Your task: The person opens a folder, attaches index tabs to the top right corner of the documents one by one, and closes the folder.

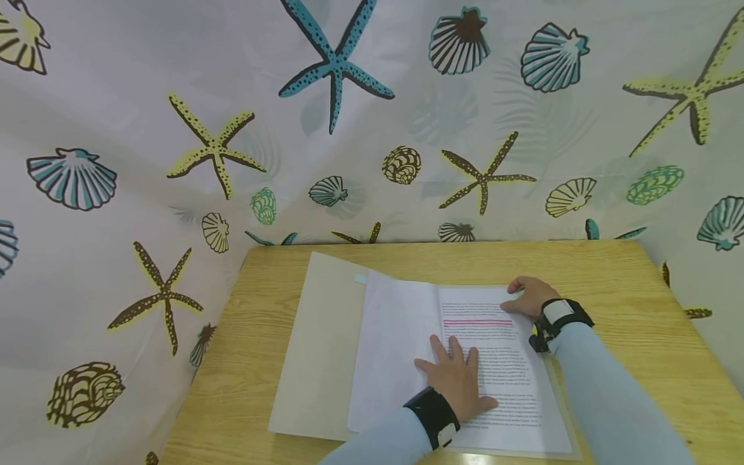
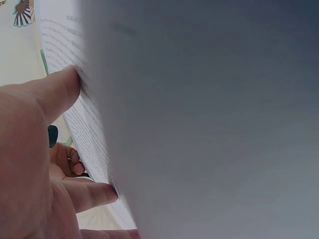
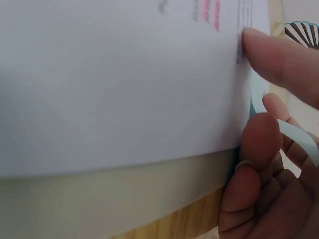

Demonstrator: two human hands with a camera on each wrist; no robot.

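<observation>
An open document [image 1: 485, 361] of printed pages lies on the table, with pink highlighted lines near the top of its right page. My left hand [image 1: 456, 381] rests on this page with fingers spread, and its fingertips [image 2: 67, 92] touch the paper in the left wrist view. At the page's upper right corner, my right hand [image 1: 531, 297] is curled at the edge. A narrow pale blue strip [image 3: 297, 139], like a sticky tab, curves out from the page edge among the right fingers. One right fingertip [image 3: 256, 45] touches the printed side.
The cream cover [image 1: 320, 349] lies opened to the left, with a blank turned page [image 1: 395, 349] over part of it. A light blue tab [image 1: 360, 279] sticks out at that page's top. Under everything is a wooden table [image 1: 232, 387], and a shell-patterned curtain [image 1: 279, 213] hangs behind.
</observation>
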